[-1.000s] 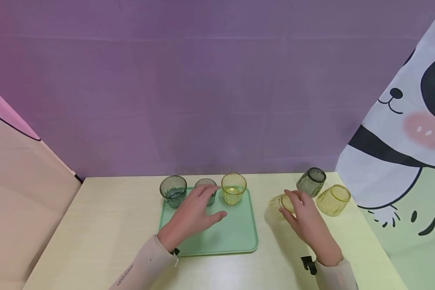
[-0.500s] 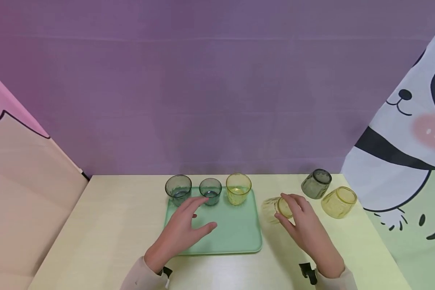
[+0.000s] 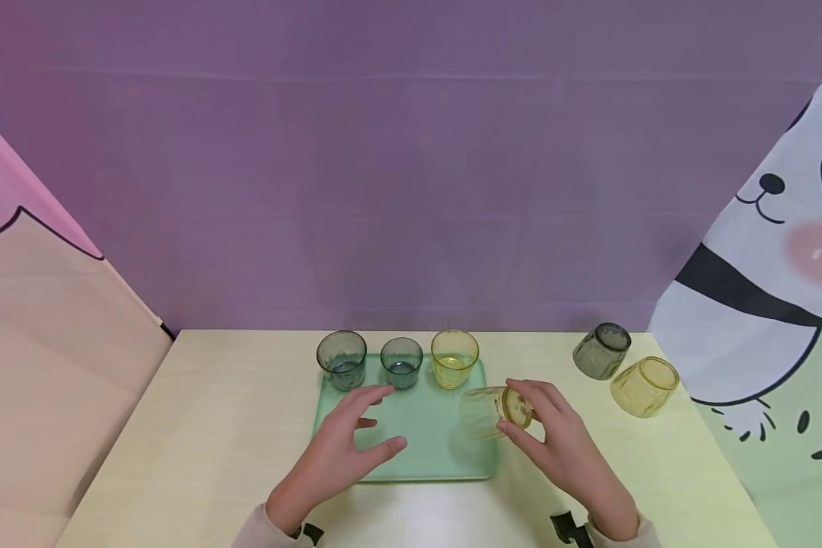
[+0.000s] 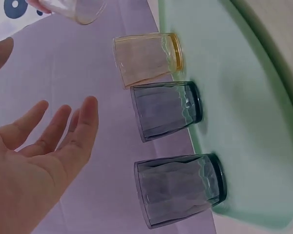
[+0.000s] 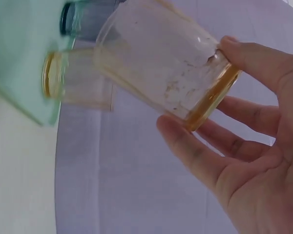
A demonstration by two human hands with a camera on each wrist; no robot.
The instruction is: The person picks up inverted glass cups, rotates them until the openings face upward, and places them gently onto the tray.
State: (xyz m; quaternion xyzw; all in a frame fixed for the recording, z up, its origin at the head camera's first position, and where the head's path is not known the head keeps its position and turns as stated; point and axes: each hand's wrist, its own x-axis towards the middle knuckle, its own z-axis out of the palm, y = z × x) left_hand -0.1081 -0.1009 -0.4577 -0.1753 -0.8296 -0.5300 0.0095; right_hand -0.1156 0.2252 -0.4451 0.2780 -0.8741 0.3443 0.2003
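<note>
My right hand (image 3: 563, 440) pinches a yellow glass (image 5: 156, 63) near its base between thumb and fingers. The glass lies tilted on its side in the air, its mouth facing left, over the right part of the green tray (image 3: 418, 449). Above the tray's front left part hovers my left hand (image 3: 339, 445), fingers spread and holding nothing. Along the tray's back edge stand three upright glasses: a large grey glass (image 3: 342, 361), a smaller grey glass (image 3: 402, 364) and a yellow glass (image 3: 454, 359). The left wrist view shows the empty left palm beside them.
At the table's right back, a grey glass (image 3: 601, 352) and another yellow glass (image 3: 644, 387) stand upside down, close together. A purple cloth (image 3: 411, 167) hangs behind the table (image 3: 233, 396), and a panda-print cloth (image 3: 760, 304) on the right.
My right hand has lifted the yellow glass from the table and carried it left over the tray. My left hand has drawn back from the glasses toward me.
</note>
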